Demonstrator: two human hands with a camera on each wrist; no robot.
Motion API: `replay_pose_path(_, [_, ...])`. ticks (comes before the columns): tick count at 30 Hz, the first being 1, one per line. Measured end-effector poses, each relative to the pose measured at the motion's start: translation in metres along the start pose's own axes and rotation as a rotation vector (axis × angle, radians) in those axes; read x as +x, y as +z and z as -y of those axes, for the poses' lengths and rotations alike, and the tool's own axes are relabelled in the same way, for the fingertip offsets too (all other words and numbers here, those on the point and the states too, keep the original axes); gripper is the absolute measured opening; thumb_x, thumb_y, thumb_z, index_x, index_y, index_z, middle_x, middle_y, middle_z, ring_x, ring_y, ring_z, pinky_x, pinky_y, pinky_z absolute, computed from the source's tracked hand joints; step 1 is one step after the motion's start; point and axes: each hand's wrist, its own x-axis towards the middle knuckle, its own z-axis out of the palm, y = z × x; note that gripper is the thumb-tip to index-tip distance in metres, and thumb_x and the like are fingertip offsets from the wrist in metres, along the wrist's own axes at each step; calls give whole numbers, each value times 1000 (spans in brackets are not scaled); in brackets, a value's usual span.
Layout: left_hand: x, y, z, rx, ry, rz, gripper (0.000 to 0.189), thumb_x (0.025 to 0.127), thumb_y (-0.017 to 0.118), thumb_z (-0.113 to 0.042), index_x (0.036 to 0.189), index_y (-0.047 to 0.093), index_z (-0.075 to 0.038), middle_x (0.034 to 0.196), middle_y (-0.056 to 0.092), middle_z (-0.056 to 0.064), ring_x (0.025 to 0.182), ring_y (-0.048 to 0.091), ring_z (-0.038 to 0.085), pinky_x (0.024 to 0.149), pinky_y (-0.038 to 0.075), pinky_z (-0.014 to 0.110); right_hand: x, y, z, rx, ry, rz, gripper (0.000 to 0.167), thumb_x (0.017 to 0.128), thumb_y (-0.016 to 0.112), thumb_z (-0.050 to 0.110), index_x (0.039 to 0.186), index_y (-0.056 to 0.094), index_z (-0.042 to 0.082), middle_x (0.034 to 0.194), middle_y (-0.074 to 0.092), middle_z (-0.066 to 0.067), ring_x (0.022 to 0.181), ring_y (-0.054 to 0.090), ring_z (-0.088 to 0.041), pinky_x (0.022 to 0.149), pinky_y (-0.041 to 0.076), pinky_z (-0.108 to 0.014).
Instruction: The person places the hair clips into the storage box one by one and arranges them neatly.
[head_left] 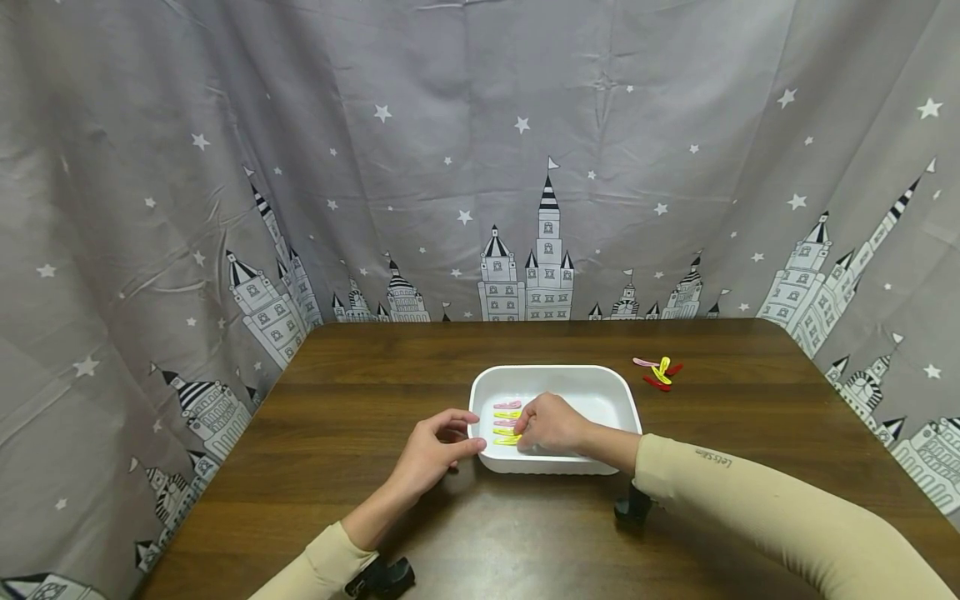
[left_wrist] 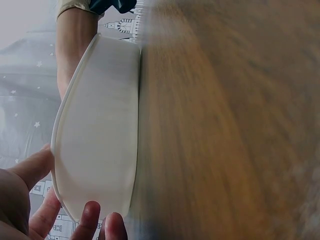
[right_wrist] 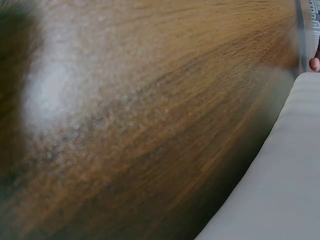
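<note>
A white rectangular tray (head_left: 551,467) stands on the table. Inside it, at the left, pink and yellow hair clips (head_left: 507,414) lie flat in a column. My right hand (head_left: 553,422) reaches into the tray, its fingertips pinching the right end of the nearest yellow hair clip (head_left: 506,442). At the tray's left end is my left hand (head_left: 435,450), thumb and index finger spread along the rim. The left wrist view shows its thumb (left_wrist: 35,167) at the rim and other fingertips by the outer wall. In the right wrist view the right hand is hidden; only the tray wall (right_wrist: 280,185) shows.
Right of the tray, towards the back, sits a loose pile of red, yellow and pink hair clips (head_left: 661,373). The brown wooden table (head_left: 360,375) ends at a grey curtain (head_left: 420,133) printed with castles and stars.
</note>
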Motion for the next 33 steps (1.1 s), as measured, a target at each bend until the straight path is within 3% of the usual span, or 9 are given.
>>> replay_pose_path(18, [1, 1, 2, 5, -9, 1, 37, 84, 83, -16, 117, 70, -8, 109, 69, 15, 90, 62, 23, 60, 56, 39, -2, -1, 3, -68, -13, -1, 14, 71, 85, 6, 74, 72, 10, 60, 58, 4, 63, 49, -11, 60, 38, -25])
replay_pose_path(29, [0, -1, 0, 4, 2, 7, 37, 84, 82, -17, 118, 70, -7, 109, 69, 16, 90, 62, 21, 60, 56, 37, 0, -2, 2, -42, 0, -18, 15, 70, 86, 8, 74, 72, 12, 74, 65, 4, 73, 53, -14, 66, 41, -26])
replay_pose_path(33, [-1, -1, 0, 10, 8, 9, 37, 84, 83, -19, 117, 70, -7, 108, 69, 15, 89, 62, 20, 60, 56, 36, -1, -5, 3, -35, -20, -41, 12, 71, 85, 10, 76, 74, 12, 66, 56, 5, 67, 47, -13, 60, 36, -25])
